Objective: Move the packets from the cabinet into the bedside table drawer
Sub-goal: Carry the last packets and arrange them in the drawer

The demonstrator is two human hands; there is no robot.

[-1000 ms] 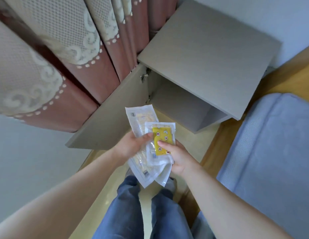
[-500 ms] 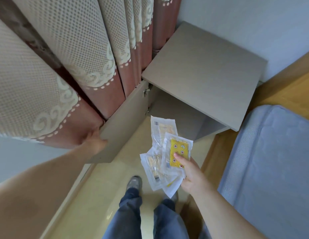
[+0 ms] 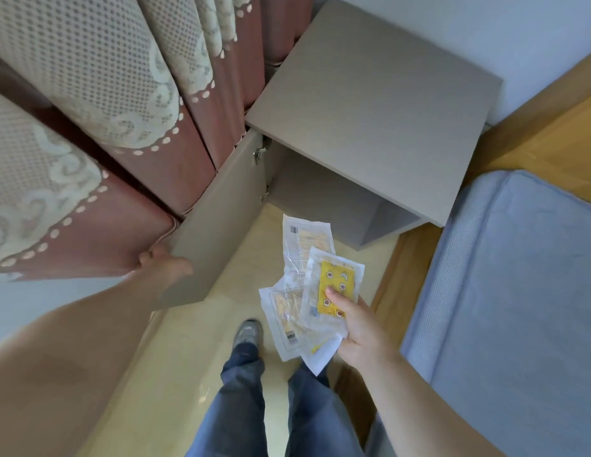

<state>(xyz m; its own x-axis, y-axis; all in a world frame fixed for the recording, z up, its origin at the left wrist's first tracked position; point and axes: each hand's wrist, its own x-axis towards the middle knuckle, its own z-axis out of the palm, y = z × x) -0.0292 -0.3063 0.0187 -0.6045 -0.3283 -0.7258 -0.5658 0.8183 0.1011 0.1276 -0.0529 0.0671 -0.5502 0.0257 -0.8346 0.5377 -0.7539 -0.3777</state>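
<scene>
The right hand (image 3: 360, 328) grasps a fan of packets (image 3: 307, 255) (the top one yellow); the left hand (image 3: 165, 263) grips the free edge of the open cabinet door (image 3: 218, 225).

- A grey wood-grain laminate cabinet (image 3: 370, 103) stands against a pale blue-white wall (image 3: 485, 28), with its side-hinged door (image 3: 218, 225) swung open.
- Left of the cabinet hang pleated reddish-brown curtains (image 3: 149, 179) overlaid with cream lace.
- Right of it, a light wooden bed frame (image 3: 535, 140) carries a blue-grey quilted mattress (image 3: 518, 291).
- In front of it lies a glossy cream floor (image 3: 175, 357) with a soft sheen.
</scene>
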